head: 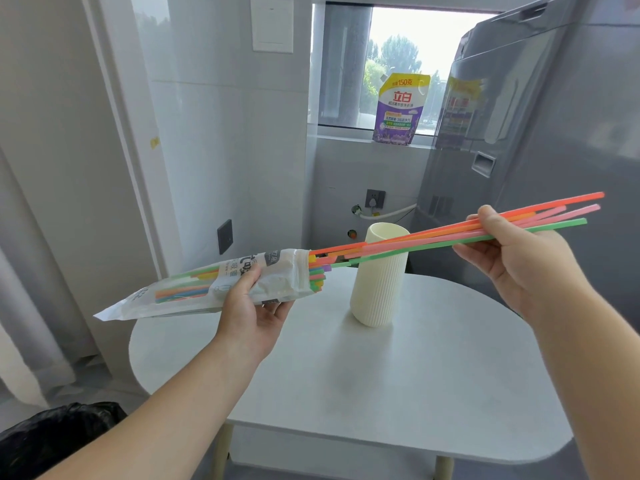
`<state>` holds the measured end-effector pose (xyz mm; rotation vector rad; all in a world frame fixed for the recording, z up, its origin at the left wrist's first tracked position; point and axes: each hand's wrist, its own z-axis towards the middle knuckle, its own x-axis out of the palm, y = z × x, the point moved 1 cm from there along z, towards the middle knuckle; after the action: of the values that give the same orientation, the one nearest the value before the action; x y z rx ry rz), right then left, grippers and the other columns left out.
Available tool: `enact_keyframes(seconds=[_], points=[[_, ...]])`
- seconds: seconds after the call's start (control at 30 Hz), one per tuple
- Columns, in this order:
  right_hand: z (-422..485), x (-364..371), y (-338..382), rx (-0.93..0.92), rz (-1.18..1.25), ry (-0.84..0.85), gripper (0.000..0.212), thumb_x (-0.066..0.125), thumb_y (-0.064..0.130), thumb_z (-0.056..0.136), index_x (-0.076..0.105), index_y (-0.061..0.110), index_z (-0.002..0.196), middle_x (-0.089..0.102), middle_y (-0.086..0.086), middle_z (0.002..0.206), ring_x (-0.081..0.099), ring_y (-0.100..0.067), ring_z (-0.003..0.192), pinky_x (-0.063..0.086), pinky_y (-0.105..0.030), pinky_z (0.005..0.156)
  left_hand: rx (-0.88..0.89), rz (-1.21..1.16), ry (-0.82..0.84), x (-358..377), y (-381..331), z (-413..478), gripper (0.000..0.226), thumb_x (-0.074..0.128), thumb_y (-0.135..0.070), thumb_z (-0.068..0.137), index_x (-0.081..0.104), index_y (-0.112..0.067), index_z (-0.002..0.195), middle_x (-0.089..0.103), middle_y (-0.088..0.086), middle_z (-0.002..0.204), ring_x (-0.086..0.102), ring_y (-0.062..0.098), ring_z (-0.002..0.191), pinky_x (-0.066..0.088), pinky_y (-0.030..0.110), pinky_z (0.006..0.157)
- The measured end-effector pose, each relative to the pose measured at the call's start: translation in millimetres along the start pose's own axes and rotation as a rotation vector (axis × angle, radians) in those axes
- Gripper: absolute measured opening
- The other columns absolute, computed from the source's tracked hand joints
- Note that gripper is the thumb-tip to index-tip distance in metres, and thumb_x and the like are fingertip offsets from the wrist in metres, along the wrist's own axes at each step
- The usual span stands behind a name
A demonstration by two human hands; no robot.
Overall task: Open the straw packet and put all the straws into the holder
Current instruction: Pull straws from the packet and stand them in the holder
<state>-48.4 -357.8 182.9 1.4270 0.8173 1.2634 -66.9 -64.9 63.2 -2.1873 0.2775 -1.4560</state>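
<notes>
My left hand (pixel 254 308) grips a clear and white straw packet (pixel 194 289), held nearly level above the table's left side, its open mouth facing right. Several coloured straws poke from that mouth. My right hand (pixel 519 252) pinches a bunch of several orange, pink and green straws (pixel 433 239), drawn most of the way out, their left ends still at the packet's mouth. The bunch passes in front of the top of a cream ribbed holder (pixel 377 282), which stands upright on the white table (pixel 398 382).
A grey fridge (pixel 519 109) stands at the right behind the table. A purple detergent pouch (pixel 400 109) sits on the window sill. A black bin bag (pixel 59 434) is at the lower left, beside the table's edge. A wall and door frame rise at the left.
</notes>
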Motion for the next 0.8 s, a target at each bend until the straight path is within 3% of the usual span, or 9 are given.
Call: enact_keyframes(seconds=[0.13,0.3,0.53,0.8], points=[[-2.5,-8.8,6.1,-0.040,-0.031,-0.089,0.015,0.069,0.019,0.094,0.064,0.005,0.096,0.074,-0.005,0.090,0.078,-0.016,0.076,0.063,-0.029,0.064,0.001,0.003,-0.015,2.0,6.7,4.1,0.037,0.070,-0.021,0.093,0.065,-0.018,0.129,0.077,0.004,0.109,0.075,0.020,0.099,0.064,0.037,0.075],[-4.7,-17.9,10.2,-0.088,-0.021,-0.171,0.013,0.070,0.020,0.094,0.065,0.009,0.091,0.073,-0.003,0.087,0.077,-0.014,0.072,0.062,-0.030,0.067,0.003,0.006,-0.016,9.8,17.9,8.1,0.036,0.071,-0.021,0.093,0.064,-0.020,0.128,0.076,0.004,0.113,0.074,0.020,0.103,0.064,0.036,0.075],[-1.8,-31.4,15.4,-0.109,-0.027,-0.226,0.014,0.070,0.023,0.094,0.065,0.010,0.098,0.073,-0.002,0.089,0.077,-0.013,0.069,0.063,-0.036,0.076,0.026,0.001,-0.026,12.4,19.4,19.6,0.026,0.072,-0.023,0.092,0.066,-0.019,0.117,0.074,0.005,0.120,0.073,0.019,0.106,0.063,0.039,0.084],[-1.0,-25.1,14.5,-0.133,0.129,-0.282,0.019,0.071,0.023,0.093,0.064,0.008,0.102,0.073,-0.002,0.092,0.076,-0.011,0.065,0.063,-0.032,0.076,0.009,0.049,0.000,11.5,31.5,18.4,0.041,0.073,-0.023,0.091,0.064,-0.020,0.130,0.075,0.004,0.118,0.075,0.018,0.101,0.064,0.037,0.078]])
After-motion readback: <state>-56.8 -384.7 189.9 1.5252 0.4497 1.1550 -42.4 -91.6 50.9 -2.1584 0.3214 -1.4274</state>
